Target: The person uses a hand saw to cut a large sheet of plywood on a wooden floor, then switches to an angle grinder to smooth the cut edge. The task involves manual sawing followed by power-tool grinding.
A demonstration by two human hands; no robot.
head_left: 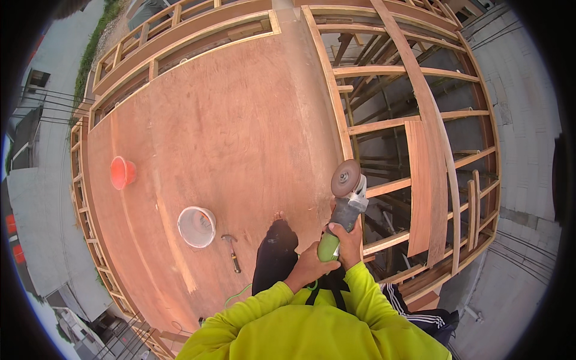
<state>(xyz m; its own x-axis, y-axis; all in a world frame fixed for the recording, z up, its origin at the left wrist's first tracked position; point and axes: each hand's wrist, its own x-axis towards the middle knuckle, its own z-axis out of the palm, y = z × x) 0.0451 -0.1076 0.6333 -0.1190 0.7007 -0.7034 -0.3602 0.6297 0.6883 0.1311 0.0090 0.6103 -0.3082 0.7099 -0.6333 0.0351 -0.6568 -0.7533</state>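
Observation:
An angle grinder [344, 215] with a green rear grip and a dark grey body points away from me, its brown disc [345, 178] at the far end. My left hand [308, 265] is closed around the back of the green grip. Farther forward, my right hand [349, 241] wraps the body from the right side. The disc hangs over the deck's right edge, near a timber beam [390, 186]; whether it touches wood or is spinning, I cannot tell.
Brown plywood decking [222, 120] lies in front and left. On it stand a white bucket [188, 231] with small items inside, an orange bucket [122, 173] and a hammer [231, 253]. Right of the deck, open timber framing leaves deep gaps, partly crossed by loose boards [419, 192]. A green cord [239, 294] trails at left.

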